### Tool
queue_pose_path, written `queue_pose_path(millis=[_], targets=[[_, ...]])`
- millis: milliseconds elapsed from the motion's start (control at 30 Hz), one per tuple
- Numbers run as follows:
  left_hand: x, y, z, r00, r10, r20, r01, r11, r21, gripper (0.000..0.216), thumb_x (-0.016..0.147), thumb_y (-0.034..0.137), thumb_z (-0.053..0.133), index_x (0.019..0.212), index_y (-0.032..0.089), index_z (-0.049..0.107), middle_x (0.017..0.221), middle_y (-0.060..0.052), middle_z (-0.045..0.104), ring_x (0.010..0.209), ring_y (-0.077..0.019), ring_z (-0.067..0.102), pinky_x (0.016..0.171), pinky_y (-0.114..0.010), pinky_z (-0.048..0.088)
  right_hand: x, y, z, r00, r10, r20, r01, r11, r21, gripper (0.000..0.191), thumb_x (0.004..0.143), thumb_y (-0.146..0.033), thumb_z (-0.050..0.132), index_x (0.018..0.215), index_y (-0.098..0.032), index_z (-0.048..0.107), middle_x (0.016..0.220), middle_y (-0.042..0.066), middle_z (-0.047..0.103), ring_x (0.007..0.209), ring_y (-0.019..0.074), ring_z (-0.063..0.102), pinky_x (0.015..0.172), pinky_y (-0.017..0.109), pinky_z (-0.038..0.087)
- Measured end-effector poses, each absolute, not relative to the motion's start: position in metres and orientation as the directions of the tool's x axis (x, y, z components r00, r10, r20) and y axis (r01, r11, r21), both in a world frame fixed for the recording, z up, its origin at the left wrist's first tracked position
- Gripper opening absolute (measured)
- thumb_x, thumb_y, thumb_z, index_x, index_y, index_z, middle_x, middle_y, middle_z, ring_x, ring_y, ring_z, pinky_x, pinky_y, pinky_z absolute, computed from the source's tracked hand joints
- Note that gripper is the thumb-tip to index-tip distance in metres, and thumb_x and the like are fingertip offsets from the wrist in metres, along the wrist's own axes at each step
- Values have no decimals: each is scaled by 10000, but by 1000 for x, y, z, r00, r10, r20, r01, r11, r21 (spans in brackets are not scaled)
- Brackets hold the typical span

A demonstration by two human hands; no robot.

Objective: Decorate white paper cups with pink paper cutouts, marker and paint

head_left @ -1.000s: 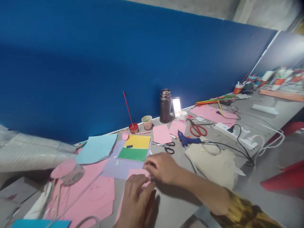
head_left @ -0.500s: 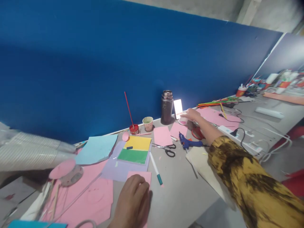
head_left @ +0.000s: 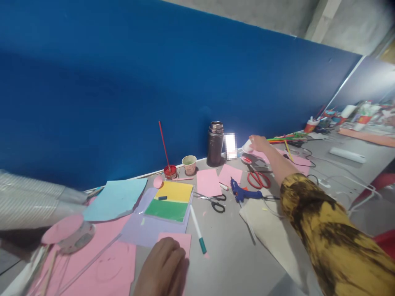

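My right hand (head_left: 259,143) reaches to the back of the desk, its fingers closed on a small white cup-like object (head_left: 247,146). Just below that object sits a small round container (head_left: 246,160) with pink-red contents. Red-handled scissors (head_left: 258,179) lie nearer me, beside a blue glue gun (head_left: 243,192). At the front, my left hand (head_left: 162,267) rests on pink paper (head_left: 184,242), fingers curled and pressed together. Its fingertips and anything beneath them are hidden. A white marker with a teal cap (head_left: 198,230) lies to its right.
Black-handled scissors (head_left: 212,200), a dark flask (head_left: 215,144), a paper cup (head_left: 189,165) and a red stick in a red holder (head_left: 170,172) stand or lie mid-desk. Coloured sheets (head_left: 115,199) and stacked cups (head_left: 37,201) are left. Cables run right; a blue partition (head_left: 123,82) bounds the back.
My right hand has moved right and lifted the white object off the round container, whose pink-red contents now show. My left hand stays on the pink paper; the view has shifted slightly.
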State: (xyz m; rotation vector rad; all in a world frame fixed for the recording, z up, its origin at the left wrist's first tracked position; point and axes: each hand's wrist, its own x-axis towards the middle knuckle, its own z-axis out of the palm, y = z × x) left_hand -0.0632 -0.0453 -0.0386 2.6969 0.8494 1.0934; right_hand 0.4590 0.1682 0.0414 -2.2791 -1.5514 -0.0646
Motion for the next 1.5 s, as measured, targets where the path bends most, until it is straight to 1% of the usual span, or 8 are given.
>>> queue_pose_path(millis=[300,433,533,600,733,1133,1300,1500], targets=[[-70,-41,-42,567,557,607,436,-828,352,220,942,85,472,1001,222,633,872,-75,612,779,-184,598,649,-285,516,440,156,62,465,792,396,857,-290,-427,381,947,-257,474,1195,-55,682,1097,202,761,943,248,727,805,327,561],[-68,-49,-45,469,667,579,520,-738,429,174,939,95,487,882,220,593,765,-40,570,670,-166,563,580,-272,482,390,97,53,355,837,415,867,-128,-482,390,993,-359,431,1128,-131,717,920,108,786,716,162,706,617,238,534],[-67,-53,-45,397,693,601,548,-705,450,119,944,142,501,965,227,581,718,-12,566,613,-163,561,547,-271,469,355,55,31,31,969,244,923,65,-378,296,943,-389,547,933,-195,771,810,49,773,676,162,691,624,241,509],[-65,-54,-44,409,670,620,531,-727,435,136,947,170,501,1052,226,569,715,0,579,589,-160,570,540,-269,471,350,48,25,159,969,192,979,-129,-158,248,935,-395,577,896,-245,771,855,27,781,774,173,713,692,241,501],[-62,-55,-41,489,600,634,495,-789,365,127,943,153,500,1020,230,567,707,1,580,580,-157,574,542,-272,453,376,77,30,377,894,242,924,-382,-29,302,980,-289,509,1025,-115,751,1066,230,751,1011,314,713,806,361,500],[-69,-44,-42,562,569,600,477,-816,327,131,974,181,490,979,236,609,702,-23,600,586,-163,598,537,-262,486,391,127,-23,341,928,152,925,-360,124,374,977,-375,648,1277,-154,612,1277,108,636,1079,233,661,920,452,575],[-71,-41,-46,544,572,613,484,-811,327,139,985,214,489,979,235,626,721,-33,623,602,-167,618,535,-263,501,399,115,-9,228,950,214,956,-261,137,244,1022,-263,533,1091,-130,726,1156,170,702,1117,270,640,871,358,521],[-72,-39,-56,529,546,650,473,-825,309,123,957,198,545,1060,236,602,782,-32,643,674,-171,640,599,-268,525,376,63,21,-39,932,359,981,-32,189,331,1066,-331,433,1059,-241,751,1160,91,692,1158,232,558,889,315,463]])
